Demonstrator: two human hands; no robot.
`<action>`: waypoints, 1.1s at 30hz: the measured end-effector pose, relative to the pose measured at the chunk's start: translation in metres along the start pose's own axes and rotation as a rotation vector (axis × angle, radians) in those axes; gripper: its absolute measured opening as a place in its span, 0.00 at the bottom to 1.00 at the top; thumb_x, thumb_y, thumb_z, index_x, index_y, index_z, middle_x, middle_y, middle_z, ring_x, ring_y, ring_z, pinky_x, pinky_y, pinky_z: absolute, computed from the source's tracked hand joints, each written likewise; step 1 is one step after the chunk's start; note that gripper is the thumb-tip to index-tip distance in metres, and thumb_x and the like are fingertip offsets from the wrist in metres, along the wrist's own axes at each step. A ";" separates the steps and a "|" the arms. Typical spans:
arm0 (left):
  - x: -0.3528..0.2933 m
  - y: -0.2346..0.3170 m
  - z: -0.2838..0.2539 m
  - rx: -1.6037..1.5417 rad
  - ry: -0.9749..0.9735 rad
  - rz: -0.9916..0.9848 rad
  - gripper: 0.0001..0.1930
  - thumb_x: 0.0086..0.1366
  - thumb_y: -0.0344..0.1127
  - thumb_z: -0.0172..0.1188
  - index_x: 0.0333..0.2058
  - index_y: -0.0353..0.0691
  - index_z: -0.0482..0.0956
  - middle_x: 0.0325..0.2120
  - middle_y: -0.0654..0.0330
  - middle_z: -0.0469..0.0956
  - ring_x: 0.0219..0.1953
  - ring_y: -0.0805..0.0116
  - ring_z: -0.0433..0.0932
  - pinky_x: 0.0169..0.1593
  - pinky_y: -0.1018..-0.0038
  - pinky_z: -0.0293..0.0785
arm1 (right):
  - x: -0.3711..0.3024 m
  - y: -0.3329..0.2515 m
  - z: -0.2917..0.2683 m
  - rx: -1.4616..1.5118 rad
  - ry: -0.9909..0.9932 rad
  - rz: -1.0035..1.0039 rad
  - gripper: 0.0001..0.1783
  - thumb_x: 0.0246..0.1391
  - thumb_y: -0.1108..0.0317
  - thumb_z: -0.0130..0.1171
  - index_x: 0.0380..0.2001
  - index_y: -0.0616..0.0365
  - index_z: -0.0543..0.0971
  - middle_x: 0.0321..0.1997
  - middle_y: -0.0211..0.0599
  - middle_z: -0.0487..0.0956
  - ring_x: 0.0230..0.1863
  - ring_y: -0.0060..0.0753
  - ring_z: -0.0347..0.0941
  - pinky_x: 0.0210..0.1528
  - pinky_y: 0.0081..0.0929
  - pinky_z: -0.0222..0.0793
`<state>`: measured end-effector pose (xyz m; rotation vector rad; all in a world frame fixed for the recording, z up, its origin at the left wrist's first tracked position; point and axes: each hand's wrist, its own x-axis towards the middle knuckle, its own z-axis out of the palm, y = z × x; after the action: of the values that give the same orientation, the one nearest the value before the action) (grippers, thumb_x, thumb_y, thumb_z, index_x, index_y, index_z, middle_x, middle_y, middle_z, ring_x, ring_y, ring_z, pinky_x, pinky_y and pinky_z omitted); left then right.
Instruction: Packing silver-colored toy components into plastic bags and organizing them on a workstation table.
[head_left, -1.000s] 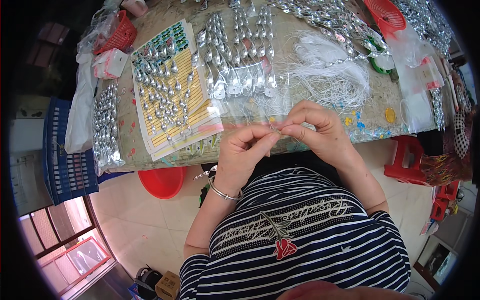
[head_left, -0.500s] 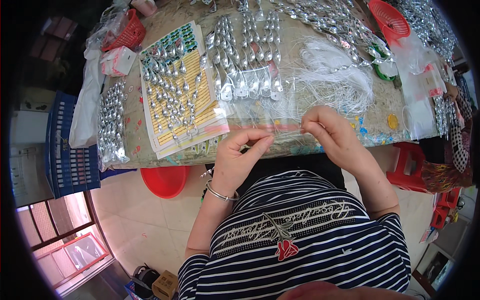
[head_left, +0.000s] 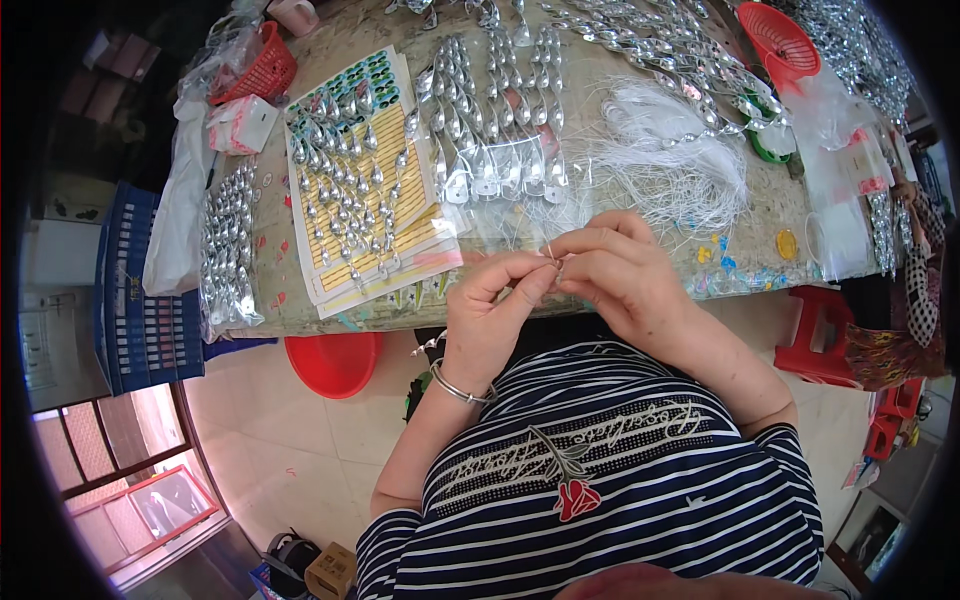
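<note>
Bench (head_left: 355, 28) filled the upper part of the view, its scuffed top flecked with colour near the front edge. Patterned sheets (head_left: 340, 287) lay stacked toward its left side, with short twisted silver pieces (head_left: 340, 215) spread over them. Just right of these, twisted silver strips (head_left: 495, 85) lay in rows, and farther right sat a loose heap of white thread (head_left: 680, 140). Below the front edge, to the person's left, stood a red basin (head_left: 333, 380).

The left hand (head_left: 495, 305) and the right hand (head_left: 630, 275) met at that edge, fingertips touching. A metal bangle (head_left: 455, 390) circled the left wrist, and beside it poked out a silver end (head_left: 428, 346). The left grip was pinched, thumb against forefinger, on a thin pale strand (head_left: 549, 256), which showed where the fingertips met. The right grip was curled narrow, but I could not tell whether it had closed on the strand.
</note>
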<state>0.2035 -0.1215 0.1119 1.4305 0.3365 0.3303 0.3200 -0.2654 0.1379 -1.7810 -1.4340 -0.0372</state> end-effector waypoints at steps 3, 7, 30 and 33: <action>-0.001 -0.006 -0.001 -0.094 0.014 -0.056 0.05 0.63 0.27 0.60 0.36 0.32 0.81 0.30 0.64 0.79 0.32 0.81 0.75 0.38 0.85 0.71 | -0.002 0.000 0.009 -0.083 0.022 -0.054 0.13 0.40 0.72 0.68 0.33 0.56 0.78 0.43 0.32 0.78 0.42 0.41 0.70 0.46 0.33 0.67; 0.001 -0.005 -0.003 -0.209 0.005 -0.106 0.06 0.62 0.27 0.61 0.36 0.32 0.81 0.31 0.64 0.80 0.33 0.80 0.75 0.38 0.84 0.71 | -0.001 0.000 0.012 -0.086 0.029 -0.050 0.14 0.39 0.72 0.68 0.33 0.55 0.78 0.43 0.31 0.78 0.42 0.41 0.70 0.45 0.33 0.68; 0.001 -0.014 -0.004 -0.046 -0.029 0.016 0.03 0.63 0.27 0.60 0.31 0.34 0.78 0.28 0.65 0.77 0.30 0.81 0.72 0.37 0.83 0.68 | -0.002 0.014 0.012 0.479 -0.091 0.407 0.03 0.59 0.72 0.53 0.34 0.60 0.74 0.39 0.34 0.70 0.44 0.29 0.67 0.48 0.25 0.62; 0.001 -0.016 -0.004 -0.083 -0.049 -0.028 0.03 0.63 0.27 0.60 0.31 0.34 0.79 0.28 0.65 0.77 0.29 0.81 0.72 0.37 0.84 0.68 | 0.000 0.014 0.015 0.486 -0.092 0.419 0.04 0.60 0.71 0.52 0.34 0.60 0.74 0.39 0.32 0.70 0.42 0.24 0.66 0.46 0.23 0.63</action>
<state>0.2034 -0.1192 0.0960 1.3488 0.2997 0.2827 0.3246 -0.2567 0.1201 -1.6432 -0.9930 0.5693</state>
